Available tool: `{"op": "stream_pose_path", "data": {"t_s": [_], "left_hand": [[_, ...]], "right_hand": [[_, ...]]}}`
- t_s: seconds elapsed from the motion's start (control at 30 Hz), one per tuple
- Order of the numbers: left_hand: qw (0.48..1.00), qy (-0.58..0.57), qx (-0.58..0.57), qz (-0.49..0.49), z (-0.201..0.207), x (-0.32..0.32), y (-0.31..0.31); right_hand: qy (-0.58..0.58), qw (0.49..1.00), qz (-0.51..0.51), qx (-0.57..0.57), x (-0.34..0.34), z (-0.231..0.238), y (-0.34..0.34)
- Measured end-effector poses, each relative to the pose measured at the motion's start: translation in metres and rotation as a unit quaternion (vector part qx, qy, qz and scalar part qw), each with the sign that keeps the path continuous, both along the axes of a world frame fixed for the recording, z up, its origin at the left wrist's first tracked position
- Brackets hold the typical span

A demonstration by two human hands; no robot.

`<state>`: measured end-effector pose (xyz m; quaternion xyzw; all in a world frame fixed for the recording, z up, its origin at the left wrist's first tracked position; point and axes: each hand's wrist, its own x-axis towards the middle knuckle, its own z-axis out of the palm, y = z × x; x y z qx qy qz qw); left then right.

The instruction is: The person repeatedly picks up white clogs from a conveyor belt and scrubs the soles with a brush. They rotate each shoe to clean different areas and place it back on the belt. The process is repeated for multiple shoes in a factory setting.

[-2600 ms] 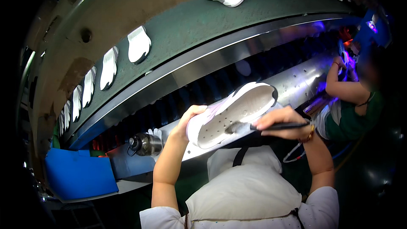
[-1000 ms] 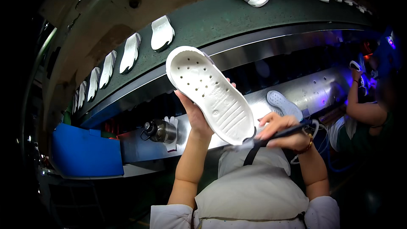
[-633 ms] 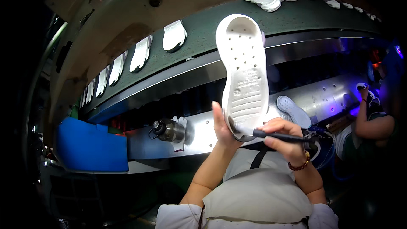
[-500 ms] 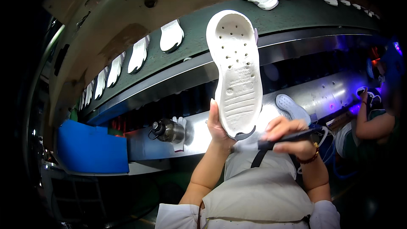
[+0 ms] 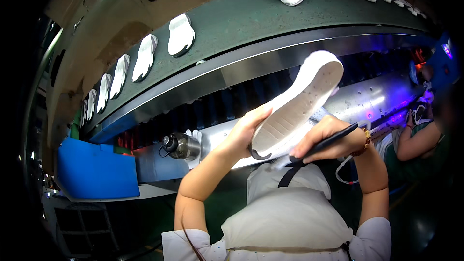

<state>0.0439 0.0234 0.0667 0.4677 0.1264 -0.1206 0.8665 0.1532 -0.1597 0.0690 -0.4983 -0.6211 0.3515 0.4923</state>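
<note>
The left hand [image 5: 241, 133] clasps a white, foot-shaped sole with a black-edged tip [image 5: 296, 111] by its near end, fingers partly hidden behind it, holding it tilted over the silvery metal surface [image 5: 153, 164]. The fingers of the right hand [image 5: 335, 129] pinch a slim, black-handled brush [image 5: 332, 141] near that tip (its bristles blur, so contact cannot be told). A dark, black-capped bottle [image 5: 187, 146] sits to the left.

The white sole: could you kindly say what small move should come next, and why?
I'd probably ease the right hand left, bringing its black brush to the dark rim of the white sole: the left hand grips near that rim, and the blurred brush tip is close by.
</note>
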Motion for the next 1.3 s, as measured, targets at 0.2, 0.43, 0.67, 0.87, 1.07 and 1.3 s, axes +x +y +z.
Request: {"op": "stream_pose_path", "data": {"t_s": [0.2,0.43,0.67,0.87,1.07,1.3], "left_hand": [[0.99,0.067,0.101,-0.07,0.006,0.004,0.003],[0.971,0.129,0.165,-0.118,0.011,0.003,0.005],[0.948,0.175,0.241,-0.112,0.001,-0.006,0.011],[0.957,0.154,0.228,-0.089,0.001,-0.013,0.011],[0.968,0.148,0.191,-0.071,-0.01,-0.017,0.019],[0.972,0.144,0.177,-0.049,-0.029,-0.027,0.03]], "right_hand": [[0.041,0.999,0.001,0.002,0.004,-0.011,0.01],[-0.04,0.998,-0.049,-0.029,0.011,-0.002,-0.005],[-0.105,0.983,0.05,-0.144,0.022,0.007,-0.014],[-0.176,0.971,-0.021,-0.162,0.023,-0.013,-0.023],[0.035,0.983,-0.138,-0.118,0.037,-0.038,-0.036],[0.104,0.969,-0.146,-0.168,0.028,-0.035,-0.043]]}}
